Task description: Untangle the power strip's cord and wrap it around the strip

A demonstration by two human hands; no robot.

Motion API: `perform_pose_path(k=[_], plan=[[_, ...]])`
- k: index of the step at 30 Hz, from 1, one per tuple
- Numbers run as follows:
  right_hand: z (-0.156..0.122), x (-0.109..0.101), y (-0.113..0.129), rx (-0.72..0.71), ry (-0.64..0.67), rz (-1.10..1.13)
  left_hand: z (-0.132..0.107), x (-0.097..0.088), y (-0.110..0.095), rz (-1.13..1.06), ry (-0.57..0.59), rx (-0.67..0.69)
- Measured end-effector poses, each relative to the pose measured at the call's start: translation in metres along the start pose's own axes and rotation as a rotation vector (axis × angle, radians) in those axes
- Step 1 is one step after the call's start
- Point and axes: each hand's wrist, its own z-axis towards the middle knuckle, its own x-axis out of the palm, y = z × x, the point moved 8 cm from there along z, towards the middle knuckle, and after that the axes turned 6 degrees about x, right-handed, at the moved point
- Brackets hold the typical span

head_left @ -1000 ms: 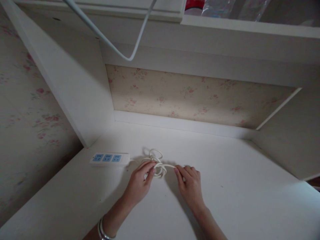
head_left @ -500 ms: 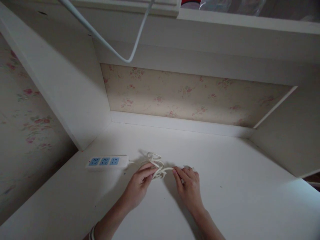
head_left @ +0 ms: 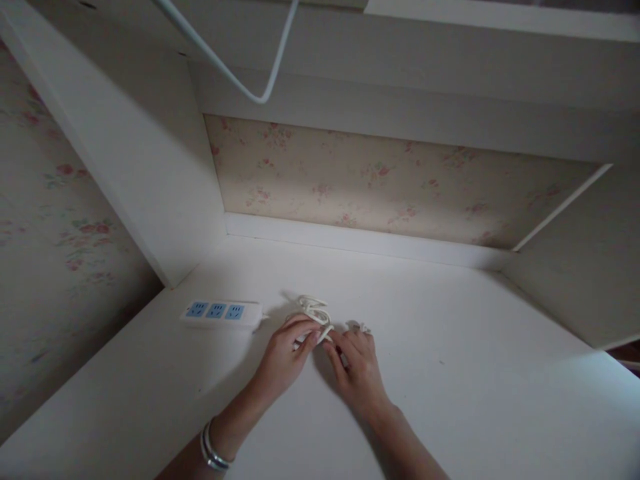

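Observation:
A white power strip with three blue sockets lies on the white desk. Its white cord is bunched in loops just right of it. My left hand pinches the cord bundle from the left, fingers closed on it. My right hand presses in from the right, its fingers curled around the cord's other end, with a bit of white showing past the fingertips. The two hands almost touch. Bangles sit on my left wrist.
The desk sits in a white alcove with a side panel on the left, flowered wallpaper behind and a shelf overhead. A thin white cable hangs down from above at the top.
My right hand has slid left toward the left hand, squeezing the cord loops into a tighter bunch. The view has shifted slightly downward.

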Motion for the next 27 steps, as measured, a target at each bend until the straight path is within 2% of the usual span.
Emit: perform_pose_path(k=[4,8,14,17,21,24,27], plan=[[0.002,-0.002,-0.001,0.018,0.031,-0.009,-0.002,-0.011,0.005,0.182,-0.077,0.000],[0.005,-0.003,0.007,-0.029,0.076,-0.058,-0.004,-0.008,0.000,0.264,-0.021,0.000],[0.009,-0.015,-0.002,0.073,-0.055,-0.024,-0.007,-0.016,-0.003,0.357,-0.114,-0.013],[0.010,-0.018,-0.020,0.183,-0.087,-0.038,-0.009,-0.025,0.012,0.263,-0.209,-0.117],[0.010,-0.021,-0.050,0.305,-0.117,-0.002,-0.016,-0.025,0.038,-0.054,-0.319,-0.357],[0.008,-0.016,-0.070,0.415,-0.080,0.091,-0.019,-0.015,0.043,-0.226,-0.320,-0.438],[0.007,-0.011,-0.081,0.461,-0.058,0.132,-0.018,-0.006,0.038,-0.297,-0.248,-0.418]])
